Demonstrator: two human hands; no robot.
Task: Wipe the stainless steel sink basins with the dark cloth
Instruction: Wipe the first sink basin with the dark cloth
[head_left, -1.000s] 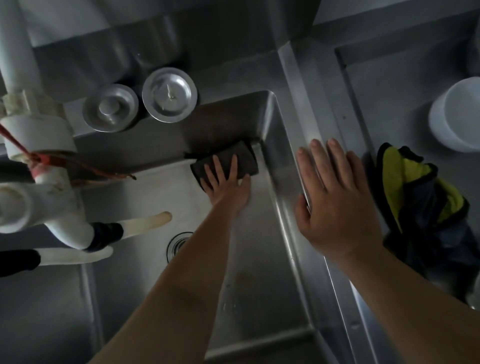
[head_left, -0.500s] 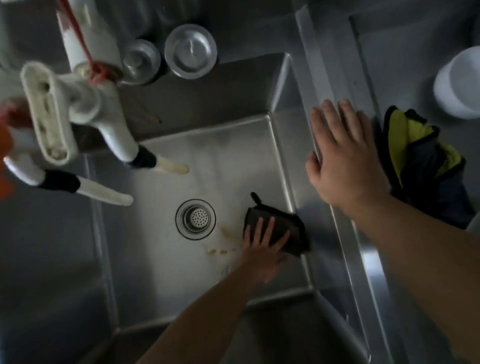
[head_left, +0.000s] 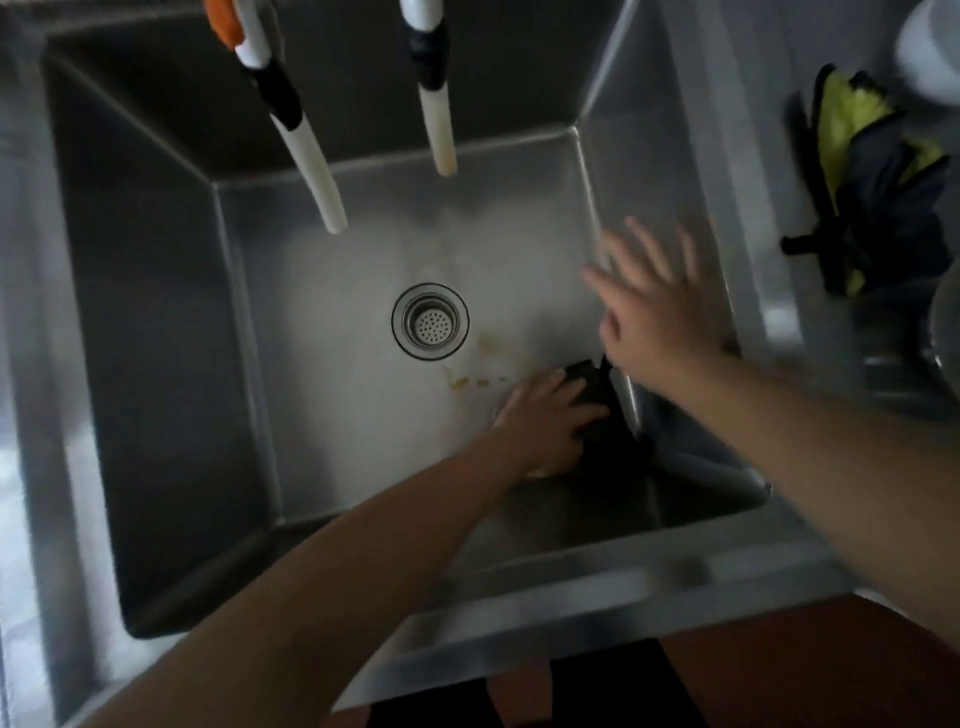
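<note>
— How far along is the wipe?

— Midway, I'd judge. The left hand (head_left: 545, 421) presses the cloth (head_left: 602, 410) flat into the near right corner of the basin (head_left: 156, 312). Yellowish spots (head_left: 470, 382) sit beside the drain (head_left: 430, 321), so the floor isn't finished.

— And the right hand (head_left: 660, 306)?

— Fingers spread, holding nothing, over the right wall; it's blurred, so I can't tell whether it touches.

— Anything hidden?

— Most of the cloth, under hands and shadow. The taps (head_left: 306, 156) are cut off above, and no second basin shows.
</note>
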